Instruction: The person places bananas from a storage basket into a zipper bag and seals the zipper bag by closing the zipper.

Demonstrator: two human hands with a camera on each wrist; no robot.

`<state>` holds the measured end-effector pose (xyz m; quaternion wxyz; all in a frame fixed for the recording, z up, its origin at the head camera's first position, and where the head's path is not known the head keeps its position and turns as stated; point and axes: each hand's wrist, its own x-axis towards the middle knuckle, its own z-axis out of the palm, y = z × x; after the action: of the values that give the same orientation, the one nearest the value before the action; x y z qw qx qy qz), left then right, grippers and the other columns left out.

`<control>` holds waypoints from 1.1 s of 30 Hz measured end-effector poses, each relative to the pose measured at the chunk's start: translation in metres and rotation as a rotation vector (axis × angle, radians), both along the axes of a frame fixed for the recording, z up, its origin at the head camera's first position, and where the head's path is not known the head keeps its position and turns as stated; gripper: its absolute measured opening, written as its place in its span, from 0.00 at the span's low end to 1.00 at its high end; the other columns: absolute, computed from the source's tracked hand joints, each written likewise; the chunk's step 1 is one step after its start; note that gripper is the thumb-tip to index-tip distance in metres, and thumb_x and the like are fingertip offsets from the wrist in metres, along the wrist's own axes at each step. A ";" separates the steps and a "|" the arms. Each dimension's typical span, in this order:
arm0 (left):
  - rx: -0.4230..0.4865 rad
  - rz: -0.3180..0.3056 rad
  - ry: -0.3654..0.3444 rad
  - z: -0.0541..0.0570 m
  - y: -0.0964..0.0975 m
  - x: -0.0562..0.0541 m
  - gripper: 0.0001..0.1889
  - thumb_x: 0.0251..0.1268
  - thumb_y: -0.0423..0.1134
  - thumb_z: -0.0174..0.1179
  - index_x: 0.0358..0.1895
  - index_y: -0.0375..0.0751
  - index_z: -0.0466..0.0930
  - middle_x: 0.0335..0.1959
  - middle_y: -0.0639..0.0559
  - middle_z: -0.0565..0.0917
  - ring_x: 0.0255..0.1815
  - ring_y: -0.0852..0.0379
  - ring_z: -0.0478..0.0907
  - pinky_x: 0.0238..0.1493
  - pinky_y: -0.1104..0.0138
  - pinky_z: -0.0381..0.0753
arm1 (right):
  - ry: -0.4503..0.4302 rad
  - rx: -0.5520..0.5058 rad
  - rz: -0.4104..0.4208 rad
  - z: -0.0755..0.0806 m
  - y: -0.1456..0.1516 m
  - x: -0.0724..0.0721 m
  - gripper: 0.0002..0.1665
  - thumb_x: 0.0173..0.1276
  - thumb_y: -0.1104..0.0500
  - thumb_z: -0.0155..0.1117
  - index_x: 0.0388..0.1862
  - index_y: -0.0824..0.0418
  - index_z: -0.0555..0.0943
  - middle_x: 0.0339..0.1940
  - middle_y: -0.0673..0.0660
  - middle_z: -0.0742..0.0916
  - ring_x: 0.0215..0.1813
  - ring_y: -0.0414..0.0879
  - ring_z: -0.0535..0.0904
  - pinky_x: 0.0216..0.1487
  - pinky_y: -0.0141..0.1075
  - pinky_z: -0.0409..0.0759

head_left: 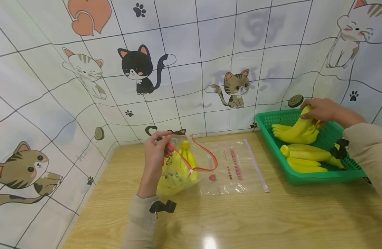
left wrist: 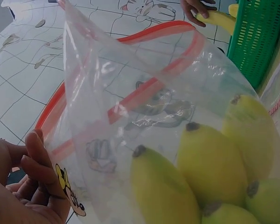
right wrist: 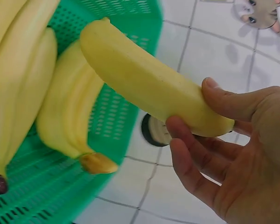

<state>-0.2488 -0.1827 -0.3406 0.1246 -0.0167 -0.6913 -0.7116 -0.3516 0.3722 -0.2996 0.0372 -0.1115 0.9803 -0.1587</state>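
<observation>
At the left, my left hand pinches the upper edge of a clear zip bag with a red closure. The bag's mouth gapes, and a bunch of bananas lies inside; cartoon figures are printed on its side. Over at the right, my right hand holds a single yellow banana by one end, between thumb and fingers. This banana is tilted above the green basket. Below it in the basket lie more bananas, some in bunches.
A second clear zip bag, with a purple closure and pink print, lies flat on the wooden table between the held bag and the basket. Behind the table rises a wall covering with cats and grid lines.
</observation>
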 end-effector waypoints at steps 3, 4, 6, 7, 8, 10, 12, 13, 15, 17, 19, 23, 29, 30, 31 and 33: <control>-0.010 0.004 0.003 0.000 0.001 0.000 0.11 0.76 0.36 0.58 0.55 0.35 0.82 0.14 0.58 0.79 0.14 0.63 0.74 0.21 0.76 0.76 | 0.025 0.020 0.010 0.010 -0.008 0.003 0.27 0.77 0.59 0.60 0.65 0.77 0.69 0.39 0.70 0.85 0.32 0.53 0.85 0.31 0.47 0.84; -0.010 0.006 0.003 0.000 0.001 0.000 0.11 0.76 0.36 0.58 0.55 0.36 0.82 0.14 0.58 0.79 0.14 0.63 0.74 0.21 0.76 0.76 | 0.033 0.025 0.014 0.013 -0.011 0.003 0.27 0.77 0.59 0.60 0.65 0.77 0.69 0.40 0.70 0.85 0.32 0.53 0.85 0.31 0.46 0.84; -0.008 0.008 0.007 0.000 0.002 0.000 0.10 0.76 0.36 0.59 0.54 0.37 0.82 0.14 0.58 0.79 0.14 0.63 0.74 0.21 0.76 0.76 | 0.050 0.023 0.019 0.019 -0.019 0.005 0.27 0.77 0.59 0.60 0.65 0.75 0.70 0.42 0.71 0.84 0.32 0.52 0.84 0.31 0.44 0.83; -0.005 0.006 0.007 0.000 0.002 0.000 0.10 0.76 0.36 0.59 0.54 0.38 0.83 0.14 0.58 0.80 0.14 0.63 0.74 0.21 0.76 0.76 | 0.053 0.016 0.020 0.022 -0.024 0.007 0.27 0.77 0.58 0.60 0.66 0.75 0.70 0.40 0.70 0.85 0.32 0.52 0.84 0.31 0.44 0.83; -0.005 0.004 0.007 0.000 0.002 0.001 0.10 0.76 0.36 0.59 0.54 0.38 0.82 0.15 0.57 0.80 0.14 0.63 0.74 0.21 0.76 0.76 | 0.059 0.008 0.022 0.024 -0.029 0.009 0.26 0.78 0.57 0.60 0.65 0.74 0.70 0.40 0.70 0.85 0.31 0.52 0.83 0.31 0.43 0.82; -0.003 0.000 0.005 0.000 0.001 0.000 0.11 0.76 0.36 0.59 0.55 0.36 0.82 0.14 0.57 0.80 0.14 0.63 0.74 0.22 0.76 0.77 | 0.074 -0.004 0.024 0.030 -0.040 0.013 0.26 0.78 0.57 0.60 0.65 0.72 0.71 0.38 0.67 0.84 0.30 0.51 0.81 0.30 0.41 0.81; 0.002 -0.008 0.000 -0.001 0.002 0.000 0.12 0.76 0.36 0.59 0.56 0.34 0.81 0.14 0.57 0.80 0.14 0.63 0.74 0.21 0.76 0.77 | 0.094 0.003 0.030 0.037 -0.051 0.016 0.25 0.78 0.56 0.61 0.66 0.70 0.71 0.34 0.64 0.84 0.28 0.50 0.79 0.29 0.40 0.79; 0.003 -0.011 -0.002 -0.001 0.002 0.000 0.12 0.76 0.36 0.59 0.56 0.34 0.81 0.14 0.57 0.80 0.14 0.63 0.74 0.21 0.76 0.77 | 0.107 0.012 0.035 0.040 -0.056 0.018 0.25 0.78 0.56 0.61 0.66 0.69 0.71 0.33 0.62 0.83 0.27 0.50 0.78 0.29 0.39 0.78; 0.007 -0.017 -0.002 -0.001 0.003 0.000 0.12 0.76 0.35 0.59 0.56 0.33 0.81 0.14 0.57 0.80 0.14 0.63 0.75 0.21 0.76 0.76 | 0.138 0.040 0.048 0.047 -0.064 0.021 0.25 0.78 0.56 0.61 0.66 0.68 0.71 0.31 0.60 0.83 0.26 0.49 0.77 0.28 0.39 0.77; 0.012 -0.018 -0.002 -0.001 0.004 0.000 0.11 0.76 0.35 0.59 0.54 0.35 0.82 0.14 0.57 0.80 0.14 0.63 0.74 0.21 0.75 0.76 | 0.164 0.058 0.058 0.053 -0.071 0.024 0.25 0.78 0.55 0.61 0.67 0.66 0.71 0.29 0.58 0.83 0.26 0.49 0.76 0.28 0.39 0.75; 0.019 -0.017 -0.001 -0.001 0.004 0.000 0.11 0.75 0.35 0.59 0.54 0.35 0.82 0.14 0.57 0.80 0.14 0.63 0.74 0.21 0.75 0.76 | 0.186 0.049 0.066 0.059 -0.079 0.028 0.26 0.78 0.53 0.61 0.67 0.65 0.71 0.30 0.58 0.83 0.26 0.49 0.77 0.28 0.38 0.75; 0.029 -0.026 -0.008 -0.001 0.004 -0.001 0.13 0.75 0.35 0.60 0.56 0.33 0.81 0.14 0.57 0.80 0.14 0.63 0.74 0.21 0.75 0.76 | 0.248 -0.023 0.089 0.066 -0.098 0.040 0.25 0.78 0.51 0.61 0.68 0.61 0.72 0.40 0.62 0.85 0.30 0.48 0.82 0.29 0.35 0.78; 0.027 -0.037 -0.010 -0.003 0.004 -0.002 0.13 0.75 0.35 0.59 0.56 0.32 0.81 0.14 0.56 0.80 0.14 0.62 0.74 0.21 0.76 0.75 | 0.347 -0.144 0.173 0.074 -0.136 0.060 0.22 0.75 0.54 0.66 0.65 0.57 0.75 0.46 0.62 0.86 0.30 0.44 0.85 0.30 0.30 0.81; 0.028 -0.038 -0.008 -0.003 0.004 -0.002 0.13 0.75 0.35 0.59 0.56 0.32 0.81 0.14 0.56 0.80 0.14 0.62 0.74 0.21 0.76 0.75 | 0.359 -0.161 0.194 0.076 -0.143 0.064 0.22 0.75 0.55 0.67 0.64 0.56 0.76 0.46 0.60 0.86 0.29 0.42 0.85 0.30 0.29 0.81; 0.029 -0.038 -0.008 -0.003 0.004 -0.002 0.12 0.76 0.35 0.59 0.56 0.33 0.81 0.14 0.56 0.80 0.14 0.62 0.74 0.21 0.75 0.75 | 0.371 -0.180 0.218 0.077 -0.149 0.067 0.22 0.74 0.56 0.68 0.63 0.56 0.77 0.45 0.59 0.86 0.28 0.41 0.84 0.30 0.29 0.81; 0.034 -0.037 -0.011 -0.003 0.004 -0.001 0.12 0.75 0.35 0.59 0.55 0.34 0.81 0.14 0.56 0.80 0.14 0.62 0.74 0.21 0.75 0.76 | 0.375 -0.217 0.259 0.080 -0.160 0.074 0.21 0.73 0.56 0.69 0.62 0.55 0.77 0.42 0.56 0.87 0.27 0.39 0.83 0.31 0.28 0.81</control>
<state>-0.2501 -0.1784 -0.3432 0.1080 -0.0236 -0.6791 -0.7257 -0.2771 0.2118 -0.2199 -0.1374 -0.2669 0.9249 -0.2335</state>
